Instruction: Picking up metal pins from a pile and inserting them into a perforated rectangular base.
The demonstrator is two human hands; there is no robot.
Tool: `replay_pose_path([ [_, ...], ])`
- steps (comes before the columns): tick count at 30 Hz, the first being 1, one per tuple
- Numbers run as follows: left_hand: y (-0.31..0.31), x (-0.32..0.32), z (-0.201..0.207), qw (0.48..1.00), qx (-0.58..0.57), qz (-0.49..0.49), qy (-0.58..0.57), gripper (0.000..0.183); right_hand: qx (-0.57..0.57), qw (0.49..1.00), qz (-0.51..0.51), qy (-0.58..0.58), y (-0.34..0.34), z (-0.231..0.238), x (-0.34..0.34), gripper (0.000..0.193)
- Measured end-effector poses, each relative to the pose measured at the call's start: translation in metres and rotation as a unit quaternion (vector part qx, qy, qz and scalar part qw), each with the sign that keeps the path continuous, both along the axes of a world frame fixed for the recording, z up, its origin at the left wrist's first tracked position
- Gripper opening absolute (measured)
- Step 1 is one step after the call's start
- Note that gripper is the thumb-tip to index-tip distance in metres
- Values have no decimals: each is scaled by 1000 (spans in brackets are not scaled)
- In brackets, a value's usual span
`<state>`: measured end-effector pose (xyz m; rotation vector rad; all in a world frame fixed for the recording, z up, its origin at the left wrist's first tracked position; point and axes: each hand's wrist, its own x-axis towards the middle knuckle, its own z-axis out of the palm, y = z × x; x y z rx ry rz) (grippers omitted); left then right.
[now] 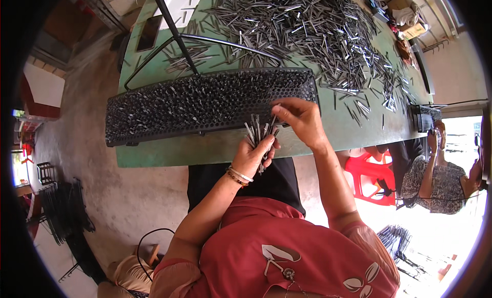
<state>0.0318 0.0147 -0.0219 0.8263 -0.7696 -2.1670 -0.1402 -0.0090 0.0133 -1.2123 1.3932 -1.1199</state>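
My left hand [251, 155] is closed round a bundle of thin dark metal strips [256, 127], which fan upward at the table's front edge. Just above and to the right, my right hand [303, 122] is pinched, with one thin strip seemingly between thumb and fingers; the fingertips partly hide it. Both hands are at the near right part of a long black perforated rack [205, 127]. Strips stand densely upright in the holes over its left and middle; bare holes show toward its right end.
A large heap of loose strips [307, 31] covers the back of the green table [169, 157]. A black metal frame [180, 39] rises behind the rack. Papers [180, 12] lie at the far left. At right are another person [435, 177] and a red chair [371, 177].
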Motion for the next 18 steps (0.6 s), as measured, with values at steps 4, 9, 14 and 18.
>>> replay_pose_path([
  [4,-3,-8,-5,999,18,-35,-1,18,-96,979,-132,119,-12,15,-8,22],
  [9,-11,-17,-7,996,76,-37,35,17,-212,943,-161,198,-32,10,-6,19],
  [14,-9,-11,-17,995,68,-69,-9,22,-259,926,-126,245,-41,-12,-5,18],
  [18,-7,-9,-18,996,59,-68,-3,23,-307,889,-73,331,-41,-16,-6,18],
])
